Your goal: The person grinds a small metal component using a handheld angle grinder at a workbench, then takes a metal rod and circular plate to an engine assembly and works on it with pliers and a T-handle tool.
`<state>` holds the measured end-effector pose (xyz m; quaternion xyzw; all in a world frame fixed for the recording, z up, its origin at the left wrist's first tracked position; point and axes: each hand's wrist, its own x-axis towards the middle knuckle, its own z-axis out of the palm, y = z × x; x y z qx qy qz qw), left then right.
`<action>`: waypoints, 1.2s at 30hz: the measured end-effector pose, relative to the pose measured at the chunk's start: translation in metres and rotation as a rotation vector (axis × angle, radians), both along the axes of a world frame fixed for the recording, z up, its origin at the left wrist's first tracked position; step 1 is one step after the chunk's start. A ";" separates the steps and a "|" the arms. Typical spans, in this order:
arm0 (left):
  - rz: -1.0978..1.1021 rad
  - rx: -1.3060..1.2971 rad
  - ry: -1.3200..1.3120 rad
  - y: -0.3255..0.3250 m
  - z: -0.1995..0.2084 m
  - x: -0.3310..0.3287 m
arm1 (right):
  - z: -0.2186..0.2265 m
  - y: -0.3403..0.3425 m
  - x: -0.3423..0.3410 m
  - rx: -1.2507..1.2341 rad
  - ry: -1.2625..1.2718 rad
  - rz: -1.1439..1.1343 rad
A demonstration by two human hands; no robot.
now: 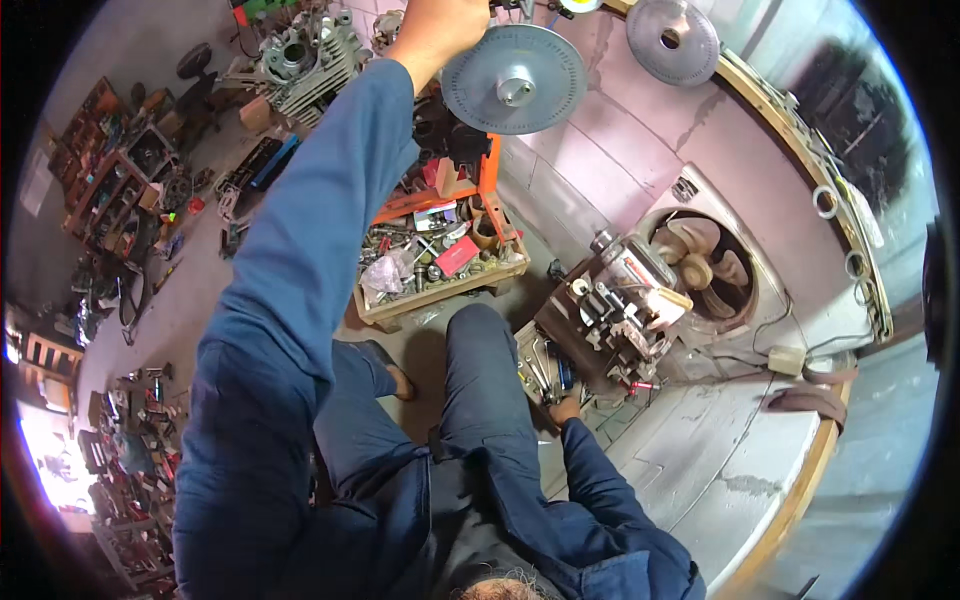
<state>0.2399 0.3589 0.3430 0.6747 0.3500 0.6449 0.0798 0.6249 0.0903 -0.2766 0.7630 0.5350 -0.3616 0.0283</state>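
My left arm stretches up to the top edge, where my left hand (447, 32) is raised beside a round grey metal disc (474, 88) with graduation marks around its rim and a hub at its centre. The fingers are cut off by the frame edge, so their grip does not show. Low on the right, my right hand (567, 410) reaches to the near edge of an open tray (527, 345) of tools. Its fingers look curled in, with a small dark thing by them that I cannot make out. Several wrenches (542, 362) lie in that tray.
A wooden crate (440, 302) of loose metal parts and a red box (456, 257) stands ahead, below an orange frame (489, 170). To the right are a greasy machine (625, 300) and a wall fan (697, 265). A second disc (672, 40) hangs on the wall.
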 end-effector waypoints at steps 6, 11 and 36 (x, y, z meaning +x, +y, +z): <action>-0.037 0.013 0.050 -0.001 0.004 0.001 | -0.046 0.016 -0.001 0.180 -0.128 0.016; -0.080 -0.052 0.065 -0.008 0.011 -0.003 | -0.027 0.037 -0.021 0.203 -0.126 0.015; -0.428 -0.114 0.044 0.010 0.023 -0.027 | 0.092 0.027 -0.037 0.447 0.270 0.338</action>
